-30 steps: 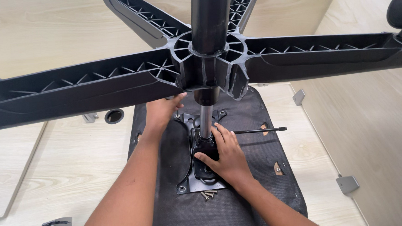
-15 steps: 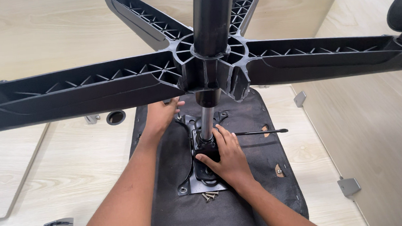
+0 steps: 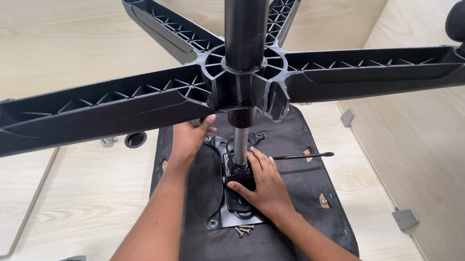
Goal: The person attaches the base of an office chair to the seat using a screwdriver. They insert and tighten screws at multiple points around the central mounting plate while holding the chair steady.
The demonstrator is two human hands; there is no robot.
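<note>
I am looking down at an upturned chair seat (image 3: 302,207) lying on the pale wooden floor (image 3: 85,193), with the five-armed star base (image 3: 107,106) riding high on the gas-lift column (image 3: 240,143).

My right hand (image 3: 265,185) is wrapping its grip around the black mechanism housing (image 3: 239,173) at the column's foot. My left hand (image 3: 189,138) is lying flat and released on the metal mounting plate (image 3: 219,214), near its far corner.

Loose screws (image 3: 243,230) are sitting on the seat fabric just below the plate's near edge, touching one another. A thin black lever rod (image 3: 301,156) is projecting toward the right.

Risks, as I am judging them:
- The top-heavy base may tip the column sideways, since only one hand is steadying it low down.
- Fingers may be getting pinched against the housing.
- The screws may be rolling off and getting lost.
</note>
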